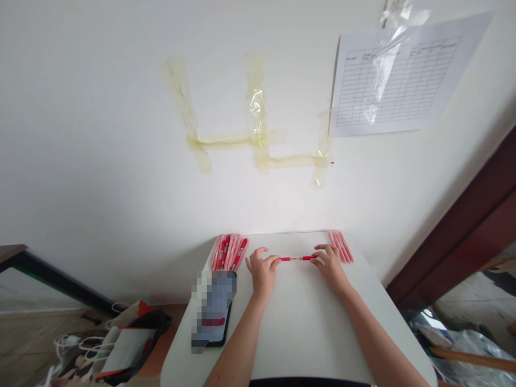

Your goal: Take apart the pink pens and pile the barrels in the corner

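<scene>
My left hand [264,271] pinches the left red end of a slim red pen [296,258]. The pen's right red end is between the fingertips of my right hand [329,266]. Held level just over the white table [306,322], it shows a thin pale stretch between its two red parts; whether these are joined there is too small to tell. To the left of my left hand lies a bunch of red and pink pens [229,252]. Several pink pens [341,247] lie side by side, just beyond my right hand.
A phone [215,309], its screen blurred out, lies by my left forearm. Behind the table rises a white wall [121,134] with yellowed tape and a taped printed sheet [395,80]. Bags and cables [129,344] are on the floor at left; a dark red wooden frame [451,231] stands at right.
</scene>
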The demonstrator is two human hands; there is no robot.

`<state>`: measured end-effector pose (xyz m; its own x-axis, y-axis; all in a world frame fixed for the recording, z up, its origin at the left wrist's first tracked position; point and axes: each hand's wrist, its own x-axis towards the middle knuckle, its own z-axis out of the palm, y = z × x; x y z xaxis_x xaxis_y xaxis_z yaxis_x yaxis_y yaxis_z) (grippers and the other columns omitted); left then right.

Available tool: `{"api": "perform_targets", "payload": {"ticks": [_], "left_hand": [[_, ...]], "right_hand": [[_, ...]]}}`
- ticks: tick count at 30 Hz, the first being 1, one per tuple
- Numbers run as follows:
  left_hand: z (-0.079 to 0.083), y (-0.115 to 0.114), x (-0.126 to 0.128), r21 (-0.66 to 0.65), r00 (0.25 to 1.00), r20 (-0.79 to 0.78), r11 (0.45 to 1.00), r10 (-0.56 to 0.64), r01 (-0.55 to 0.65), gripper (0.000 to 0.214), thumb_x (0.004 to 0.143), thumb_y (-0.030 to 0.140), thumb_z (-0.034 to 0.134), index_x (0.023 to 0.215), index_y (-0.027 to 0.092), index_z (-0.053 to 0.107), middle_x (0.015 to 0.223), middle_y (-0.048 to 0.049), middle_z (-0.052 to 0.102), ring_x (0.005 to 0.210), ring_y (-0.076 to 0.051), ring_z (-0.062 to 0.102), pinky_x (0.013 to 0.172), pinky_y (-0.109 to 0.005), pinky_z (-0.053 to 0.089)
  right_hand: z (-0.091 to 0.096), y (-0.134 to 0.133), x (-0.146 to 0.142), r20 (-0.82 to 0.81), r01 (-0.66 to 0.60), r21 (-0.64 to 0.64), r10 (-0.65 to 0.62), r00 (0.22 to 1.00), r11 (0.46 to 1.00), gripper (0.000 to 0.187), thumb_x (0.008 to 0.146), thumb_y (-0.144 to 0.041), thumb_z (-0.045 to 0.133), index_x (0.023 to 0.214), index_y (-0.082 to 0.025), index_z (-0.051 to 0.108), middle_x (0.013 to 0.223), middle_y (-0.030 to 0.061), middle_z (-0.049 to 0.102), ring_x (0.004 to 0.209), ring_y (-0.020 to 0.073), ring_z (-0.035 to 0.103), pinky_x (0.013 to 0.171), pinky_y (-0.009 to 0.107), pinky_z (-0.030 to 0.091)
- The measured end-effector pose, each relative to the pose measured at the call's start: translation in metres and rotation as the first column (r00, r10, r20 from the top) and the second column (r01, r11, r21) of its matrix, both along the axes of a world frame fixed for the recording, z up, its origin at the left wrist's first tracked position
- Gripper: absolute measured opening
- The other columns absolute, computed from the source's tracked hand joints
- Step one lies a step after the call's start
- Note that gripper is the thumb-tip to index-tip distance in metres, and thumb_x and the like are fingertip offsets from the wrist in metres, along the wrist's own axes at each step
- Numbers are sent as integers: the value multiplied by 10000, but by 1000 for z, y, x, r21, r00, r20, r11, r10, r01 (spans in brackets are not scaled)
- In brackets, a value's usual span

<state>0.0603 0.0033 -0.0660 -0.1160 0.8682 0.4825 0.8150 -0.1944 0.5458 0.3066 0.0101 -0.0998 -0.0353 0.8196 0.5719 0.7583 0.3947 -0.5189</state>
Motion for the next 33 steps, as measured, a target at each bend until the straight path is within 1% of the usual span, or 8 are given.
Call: {"api": "perform_targets", "payload": {"ticks": [7, 12, 16, 19, 21, 25, 27, 33], "left_hand": [[-2, 1, 0, 6, 1000, -13, 1000, 14, -14, 99, 819, 251, 742, 841, 325, 804, 1193, -52, 612, 1173, -273, 537, 1130, -600, 290], [-4, 1, -1, 0, 1000, -14, 1000, 3, -3, 113, 824, 237, 736, 848, 328, 799, 1202, -52, 611, 1191, -272, 539, 1143, -621, 265], [-5, 1, -1, 1, 1000, -17, 1000, 2, -2, 113, 830, 237, 727, 850, 324, 797, 1199, -54, 610, 1187, -268, 538, 1150, -630, 245], [-4, 1, -1, 1, 1000, -20, 1000, 8, -8, 114, 836, 239, 717, 854, 317, 799, 1201, -62, 608, 1187, -269, 533, 1147, -622, 252], [-4, 1, -1, -1, 999, -27, 1000, 18, -18, 115, 837, 246, 717, 855, 324, 800, 1202, -60, 610, 1184, -269, 533, 1142, -614, 269], [-5, 1, -1, 7, 999, -35, 1000, 20, -19, 112, 834, 255, 722, 858, 335, 797, 1202, -50, 611, 1176, -267, 542, 1144, -626, 260], [-6, 1, -1, 0, 1000, -28, 1000, 14, -14, 113, 834, 252, 721, 864, 329, 797, 1204, -54, 608, 1185, -272, 537, 1151, -644, 230], [-4, 1, -1, -31, 1000, -9, 999, 21, -22, 127, 849, 241, 705, 866, 329, 796, 1212, -56, 606, 1201, -272, 527, 1165, -654, 205]], "right_hand": [[2, -1, 1, 17, 25, 32, -26, 1000, 999, 273, 946, -500, 570, 1024, -299, 738, 1155, 95, 628, 1150, 306, 515, 1002, 518, 462], [4, -2, 0, 27, 19, -11, -19, 999, 1000, 353, 987, -473, 494, 827, -276, 740, 1166, 98, 630, 1174, 307, 495, 1010, 522, 457], [6, -3, 0, -9, -12, -1, 12, 1000, 1000, 294, 965, -505, 530, 939, -282, 719, 1169, 96, 621, 1178, 307, 504, 1001, 530, 461], [7, -4, -1, -30, -20, -9, 20, 999, 1000, 306, 942, -537, 560, 1047, -288, 704, 1168, 93, 617, 1167, 301, 509, 1009, 527, 453], [7, -4, -1, -37, -8, -34, 6, 999, 999, 323, 949, -540, 544, 1068, -291, 711, 1165, 94, 616, 1169, 301, 501, 1017, 523, 444], [5, -3, -1, -42, -4, -82, 1, 999, 997, 398, 990, -515, 462, 839, -273, 740, 1164, 101, 623, 1176, 308, 484, 1025, 527, 429], [5, -2, 0, -52, -24, -78, 20, 998, 997, 402, 990, -509, 464, 815, -267, 734, 1166, 102, 628, 1175, 309, 484, 1024, 527, 432], [3, -1, 1, -69, -54, -38, 51, 996, 998, 337, 946, -548, 546, 1063, -282, 718, 1163, 91, 628, 1171, 298, 501, 1030, 507, 442]]}}
